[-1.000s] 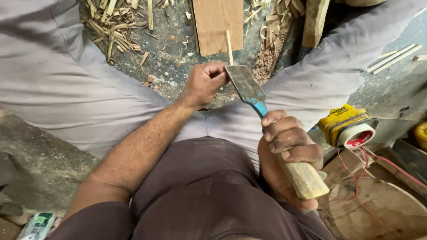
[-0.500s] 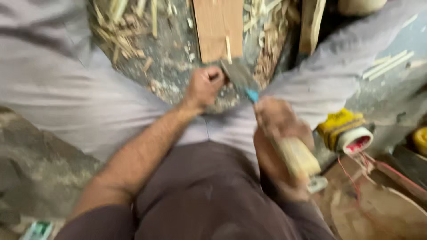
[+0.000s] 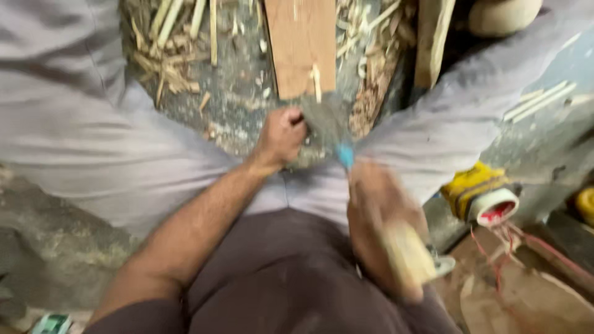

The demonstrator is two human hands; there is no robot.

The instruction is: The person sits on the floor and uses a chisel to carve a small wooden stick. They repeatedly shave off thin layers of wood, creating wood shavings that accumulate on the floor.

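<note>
Both hands have shifted since the earlier frames: the right hand (image 3: 377, 207) now sits lower and nearer, blurred by motion, where a second ago it was sharp and still. It stays clenched around the pale wooden handle (image 3: 409, 253) of a broad chisel (image 3: 328, 127), whose grey blade points away toward the far side, a blue collar (image 3: 345, 156) showing where blade meets handle. The blade tip has come closer to the brown wooden board (image 3: 301, 43), which lies on the ground between the person's grey-trousered legs. The left hand (image 3: 281, 136) remains closed into a fist just left of the blade; whatever it grips is hidden, though a thin pale wooden sliver (image 3: 317, 82) stands just beyond it at the board's near edge. Wood chips and splinters (image 3: 167, 49) lie scattered on the ground at far left. To the right, a yellow reel with a red-and-white end (image 3: 481, 196) sits unmoved, red cord (image 3: 504, 247) trailing near it.
</note>
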